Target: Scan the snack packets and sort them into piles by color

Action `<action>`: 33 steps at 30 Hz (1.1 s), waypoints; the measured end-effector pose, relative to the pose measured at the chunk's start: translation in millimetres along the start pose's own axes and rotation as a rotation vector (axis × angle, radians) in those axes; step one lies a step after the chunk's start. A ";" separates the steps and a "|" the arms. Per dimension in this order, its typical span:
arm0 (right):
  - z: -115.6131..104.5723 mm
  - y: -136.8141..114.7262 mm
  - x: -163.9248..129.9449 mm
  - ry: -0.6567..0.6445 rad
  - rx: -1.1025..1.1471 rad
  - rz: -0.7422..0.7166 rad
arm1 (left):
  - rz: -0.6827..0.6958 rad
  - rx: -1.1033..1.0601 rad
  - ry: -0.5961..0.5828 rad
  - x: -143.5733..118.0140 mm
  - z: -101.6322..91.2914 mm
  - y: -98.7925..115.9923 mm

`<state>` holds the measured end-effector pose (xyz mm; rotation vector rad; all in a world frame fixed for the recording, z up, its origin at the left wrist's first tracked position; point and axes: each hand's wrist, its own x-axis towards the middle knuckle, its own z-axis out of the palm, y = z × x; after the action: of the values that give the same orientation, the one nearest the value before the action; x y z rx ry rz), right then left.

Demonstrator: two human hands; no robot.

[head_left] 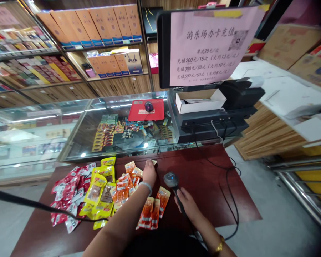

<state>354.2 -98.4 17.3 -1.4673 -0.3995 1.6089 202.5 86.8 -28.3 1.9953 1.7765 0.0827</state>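
My right hand [188, 204] is wrapped round the handle of a barcode scanner [171, 179], whose head has a small blue light. Stretched across the table, my left hand [149, 174] has its fingers closed at the far side of the orange packets, and the pale corner of a snack packet [154, 162] shows at the fingertips. Orange snack packets [123, 189] lie in a heap left of that wrist. Several more orange packets [152, 212] lie between my forearms. Yellow snack packets [97, 191] and red snack packets [69, 191] are piled farther left.
The dark red table [203, 171] meets a glass display counter [117, 125] carrying a mouse [149, 106] on a red mat [157, 110]. A monitor [164, 53] with a pink sign stands behind a white box [200, 105]. A black cable [237, 210] loops past the table's right edge.
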 end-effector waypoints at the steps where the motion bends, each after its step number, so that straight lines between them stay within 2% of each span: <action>1: -0.6 0.9 0.2 -0.002 0.008 0.006 | -0.008 -0.083 -0.014 -4.4 -4.1 -8.3; 3: -1.7 1.6 0.2 -0.017 0.021 0.014 | -0.096 -0.283 -0.042 -12.6 -11.1 -20.7; 5: -2.2 0.0 -0.5 -0.030 0.018 0.003 | -0.242 -0.564 -0.081 -19.4 -13.9 -23.5; 8: -1.8 -7.3 -2.1 -0.027 0.023 -0.023 | -0.405 -1.099 -0.220 -26.6 -9.6 -8.3; 11: -2.4 -17.5 -3.6 0.005 0.043 -0.041 | -0.359 -1.425 -0.439 -31.2 -0.8 17.4; 14: -6.7 -26.1 -5.2 0.042 0.046 -0.069 | -0.226 -1.470 -0.594 -34.6 8.2 38.1; 21: -21.7 -30.2 -9.1 0.053 0.056 -0.116 | -0.092 -1.365 -0.670 -39.3 29.6 59.2; 25: -28.0 -24.5 -7.9 0.054 0.072 -0.102 | -0.168 -1.366 -0.575 -40.2 42.4 69.2; 29: -38.0 -18.3 -7.3 0.087 0.107 -0.092 | -0.294 -1.334 -0.501 -33.9 55.3 96.7; 32: -47.6 -17.5 -10.0 0.135 0.146 -0.095 | -0.176 -1.296 -0.511 -22.1 57.6 115.7; 33: -50.7 -17.9 -11.2 0.156 0.154 -0.096 | -0.123 -1.216 -0.481 -17.6 55.9 116.7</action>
<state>406.4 -113.5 25.1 -1.4230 -0.2482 1.4069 326.8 46.8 -29.6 0.9064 1.0628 0.4686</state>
